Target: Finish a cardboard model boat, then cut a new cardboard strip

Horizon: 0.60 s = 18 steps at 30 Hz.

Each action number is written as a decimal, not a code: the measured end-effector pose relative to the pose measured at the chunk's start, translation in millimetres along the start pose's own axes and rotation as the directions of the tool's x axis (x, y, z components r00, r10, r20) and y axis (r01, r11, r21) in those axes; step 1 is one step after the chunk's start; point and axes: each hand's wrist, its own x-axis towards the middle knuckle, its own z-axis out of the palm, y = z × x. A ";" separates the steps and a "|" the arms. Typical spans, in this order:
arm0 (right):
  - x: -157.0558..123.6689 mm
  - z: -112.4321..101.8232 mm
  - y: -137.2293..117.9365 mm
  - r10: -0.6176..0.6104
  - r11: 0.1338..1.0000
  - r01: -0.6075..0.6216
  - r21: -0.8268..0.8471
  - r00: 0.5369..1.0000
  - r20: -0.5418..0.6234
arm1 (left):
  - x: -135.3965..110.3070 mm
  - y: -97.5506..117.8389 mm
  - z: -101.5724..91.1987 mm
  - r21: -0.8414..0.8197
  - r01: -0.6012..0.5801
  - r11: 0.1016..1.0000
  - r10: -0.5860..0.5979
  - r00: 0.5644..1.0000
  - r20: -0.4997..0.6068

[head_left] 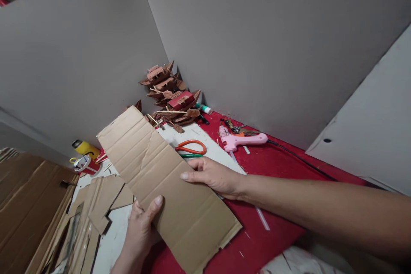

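Head camera: we hold the corrugated cardboard panel (175,190) above the red work surface (279,212), left hand (141,227) and right hand (215,175) clamped on opposite long edges, thumbs on its face and other fingers mostly hidden beneath, presumably to keep it steady.

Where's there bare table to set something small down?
Best patch: red surface between the glue gun, its cable and the right forearm. More red shows between that forearm and the cardboard, with a pale strip on it. Crowded: the boats in the far corner, the scraps at left.
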 end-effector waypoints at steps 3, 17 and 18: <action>0.9 -2.2 0.4 0.015 1.000 -0.015 -0.027 1.000 0.003 | -0.3 -1.0 -0.3 0.019 0.000 1.000 0.001 1.000 -0.009; 3.1 -2.8 5.0 0.042 0.992 -0.035 -0.122 0.998 0.054 | 3.1 -1.2 -3.7 -0.003 0.017 1.000 -0.018 0.998 -0.067; 2.9 -2.6 4.9 0.045 0.991 -0.038 -0.127 0.998 0.053 | 3.4 -1.4 -4.5 -0.003 0.017 1.000 -0.017 0.998 -0.066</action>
